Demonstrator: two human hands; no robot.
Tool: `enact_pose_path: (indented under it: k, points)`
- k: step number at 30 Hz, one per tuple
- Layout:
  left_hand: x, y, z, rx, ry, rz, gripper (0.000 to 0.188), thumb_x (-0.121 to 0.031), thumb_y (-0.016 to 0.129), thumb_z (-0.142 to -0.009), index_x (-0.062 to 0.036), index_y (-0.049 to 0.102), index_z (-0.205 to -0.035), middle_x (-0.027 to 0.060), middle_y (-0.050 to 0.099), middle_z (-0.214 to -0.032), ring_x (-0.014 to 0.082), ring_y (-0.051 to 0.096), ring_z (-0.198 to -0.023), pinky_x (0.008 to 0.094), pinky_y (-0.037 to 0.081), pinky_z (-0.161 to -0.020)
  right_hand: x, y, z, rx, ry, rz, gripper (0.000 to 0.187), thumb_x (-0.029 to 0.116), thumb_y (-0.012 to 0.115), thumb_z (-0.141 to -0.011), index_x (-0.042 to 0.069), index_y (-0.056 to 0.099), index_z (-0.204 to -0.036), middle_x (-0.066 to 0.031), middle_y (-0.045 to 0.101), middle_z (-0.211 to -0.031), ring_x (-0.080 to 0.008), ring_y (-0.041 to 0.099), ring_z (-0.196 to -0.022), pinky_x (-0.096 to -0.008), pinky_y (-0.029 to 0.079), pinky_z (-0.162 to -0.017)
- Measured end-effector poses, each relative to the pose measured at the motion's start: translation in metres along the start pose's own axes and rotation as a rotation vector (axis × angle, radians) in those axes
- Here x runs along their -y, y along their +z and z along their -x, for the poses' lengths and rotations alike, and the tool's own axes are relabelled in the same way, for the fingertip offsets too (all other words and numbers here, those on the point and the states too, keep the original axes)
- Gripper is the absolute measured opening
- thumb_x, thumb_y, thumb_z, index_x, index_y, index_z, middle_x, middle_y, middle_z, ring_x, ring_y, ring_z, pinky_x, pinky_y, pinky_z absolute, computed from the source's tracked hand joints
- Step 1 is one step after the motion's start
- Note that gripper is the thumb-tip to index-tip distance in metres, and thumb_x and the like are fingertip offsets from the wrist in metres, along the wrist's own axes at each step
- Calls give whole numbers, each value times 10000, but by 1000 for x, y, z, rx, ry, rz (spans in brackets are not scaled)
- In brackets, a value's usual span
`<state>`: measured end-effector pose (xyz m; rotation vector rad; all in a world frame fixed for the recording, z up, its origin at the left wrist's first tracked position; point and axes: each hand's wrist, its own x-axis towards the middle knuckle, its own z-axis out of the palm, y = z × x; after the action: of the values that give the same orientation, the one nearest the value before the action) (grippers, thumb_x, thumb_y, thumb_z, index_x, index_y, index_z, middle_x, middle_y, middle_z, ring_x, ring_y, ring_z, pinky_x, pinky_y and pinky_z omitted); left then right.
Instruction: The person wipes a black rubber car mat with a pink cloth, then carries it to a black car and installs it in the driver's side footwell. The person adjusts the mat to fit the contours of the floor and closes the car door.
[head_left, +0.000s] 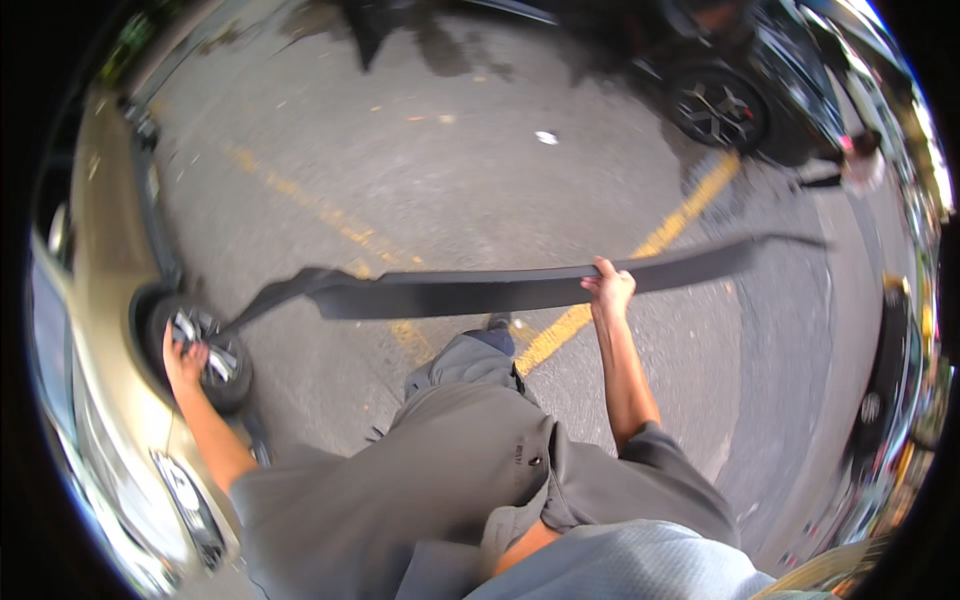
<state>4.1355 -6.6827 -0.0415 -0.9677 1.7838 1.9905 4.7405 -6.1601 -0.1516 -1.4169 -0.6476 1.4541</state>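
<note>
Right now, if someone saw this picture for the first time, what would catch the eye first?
First comes the long black trim strip stretching across the middle of the picture, held near its top edge by the right hand. The left hand hangs lower left, in front of the front wheel of a beige car. Yellow parking lines cross the grey asphalt, and a dark car's wheel shows at upper right.

Daylight, fairly bright, soft shade over asphalt [450, 180]. Glare on beige car [105, 300] at left. Strong fisheye bending, black corners, rim blurred and colour-fringed.
</note>
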Motion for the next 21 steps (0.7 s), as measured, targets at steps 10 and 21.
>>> enact_pose_path:
  k: [10,21]
  points:
    - [182,72,22,147,-10,-1419,897,-632,728,-721,-79,454,-1372,229,537,-1239,299,595,-926,446,523,-711,77,-81,-86,5,-102,128,199,38,686,-787,-9,534,-667,-89,567,-565,-166,542,-375,-268,467,-344]
    - [395,-4,303,165,100,-1056,794,-413,851,-697,188,568,-1132,239,647,-1077,294,632,-907,427,488,-844,160,-173,-204,286,-81,156,192,53,684,-762,0,509,-707,-73,559,-587,-157,548,-399,-280,478,-367]
